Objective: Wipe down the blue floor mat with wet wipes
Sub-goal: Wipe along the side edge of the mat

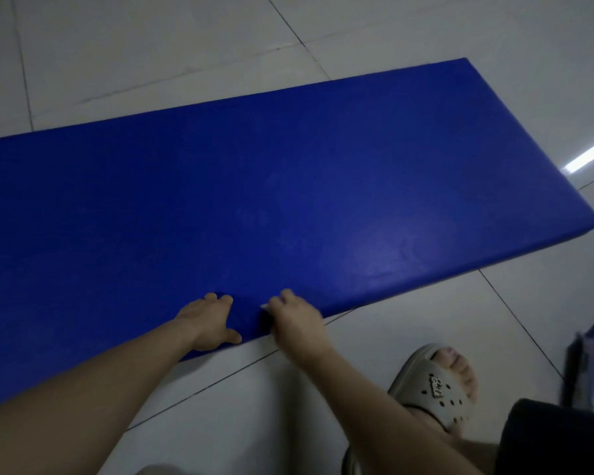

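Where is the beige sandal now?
In the head view, the beige sandal is at lower right on the tiled floor, right of the right hand, off the blue mat.

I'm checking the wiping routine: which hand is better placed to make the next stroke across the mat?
Right. The right hand sits at the blue mat near edge with a white sliver, likely the wet wipe, in its fingers; the left hand only rests on the mat, showing no wipe.

Thick blue floor mat [288, 200], lying flat, white wipe [264, 306] at near edge
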Demonstrator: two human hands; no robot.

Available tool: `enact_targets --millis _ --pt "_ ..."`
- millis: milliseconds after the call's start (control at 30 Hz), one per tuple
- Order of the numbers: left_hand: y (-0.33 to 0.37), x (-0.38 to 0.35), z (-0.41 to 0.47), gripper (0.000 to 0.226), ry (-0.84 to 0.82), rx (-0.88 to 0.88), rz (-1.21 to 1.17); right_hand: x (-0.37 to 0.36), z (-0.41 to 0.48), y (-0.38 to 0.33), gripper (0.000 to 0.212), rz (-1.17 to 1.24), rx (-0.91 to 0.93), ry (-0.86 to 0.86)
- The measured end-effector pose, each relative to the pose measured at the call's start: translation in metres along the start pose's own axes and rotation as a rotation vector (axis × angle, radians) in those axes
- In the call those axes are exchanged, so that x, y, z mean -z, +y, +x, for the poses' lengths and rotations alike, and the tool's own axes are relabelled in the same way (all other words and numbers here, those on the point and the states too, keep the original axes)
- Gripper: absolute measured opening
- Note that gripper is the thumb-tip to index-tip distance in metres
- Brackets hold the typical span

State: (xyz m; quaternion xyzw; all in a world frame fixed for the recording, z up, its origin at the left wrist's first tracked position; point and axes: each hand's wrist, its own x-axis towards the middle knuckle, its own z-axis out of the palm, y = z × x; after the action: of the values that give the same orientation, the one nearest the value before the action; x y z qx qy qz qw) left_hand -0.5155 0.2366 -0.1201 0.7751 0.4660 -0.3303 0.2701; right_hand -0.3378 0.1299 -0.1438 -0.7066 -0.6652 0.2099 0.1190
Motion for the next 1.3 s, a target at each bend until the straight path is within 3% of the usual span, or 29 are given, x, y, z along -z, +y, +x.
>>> enact_targets --millis 167,300,433,633,700,800,967,1033,1133,1200,1300 --pt "0.001 0.002 -0.001 0.049 -0.002 -0.015 -0.010 0.058 -0.023 0.102 0.009 -0.045 -0.444 0.175" --pt "0.002 0.002 -0.001 0.056 -0.016 -0.008 -0.002 0.050 -0.020 0.088 0.011 -0.027 -0.688 0.279" --pt "0.002 0.002 0.000 0.063 -0.009 0.001 -0.004 0.010 -0.012 0.022 0.009 0.111 -0.592 0.196" --pt "0.001 0.000 0.002 0.069 -0.004 0.009 0.020 -0.022 -0.011 -0.043 0.010 0.065 0.007 -0.105" --pt "0.001 0.000 0.002 0.068 -0.006 0.016 0.012 -0.016 -0.010 -0.023 0.007 0.039 0.109 -0.079" --pt "0.001 0.001 0.001 0.062 -0.014 0.005 -0.020 0.012 -0.021 0.031 0.008 0.051 -0.021 0.011" --pt "0.000 0.002 0.000 0.058 -0.024 -0.012 -0.025 0.062 -0.038 0.114 0.013 0.078 -0.660 0.272" --pt "0.001 0.002 0.000 0.060 -0.035 -0.010 -0.018 0.065 -0.035 0.119 0.008 0.103 -0.793 0.328" --pt "0.011 0.009 -0.002 0.050 -0.062 0.025 0.006 0.056 -0.034 0.093 0.006 0.221 -0.793 0.343" --pt "0.023 0.020 -0.005 0.037 -0.060 0.028 0.149 0.043 -0.032 0.069 0.007 0.270 -0.656 0.286" --pt "0.054 0.034 -0.009 0.041 0.065 -0.054 0.360 0.032 -0.024 0.050 0.010 0.269 -0.506 0.197"
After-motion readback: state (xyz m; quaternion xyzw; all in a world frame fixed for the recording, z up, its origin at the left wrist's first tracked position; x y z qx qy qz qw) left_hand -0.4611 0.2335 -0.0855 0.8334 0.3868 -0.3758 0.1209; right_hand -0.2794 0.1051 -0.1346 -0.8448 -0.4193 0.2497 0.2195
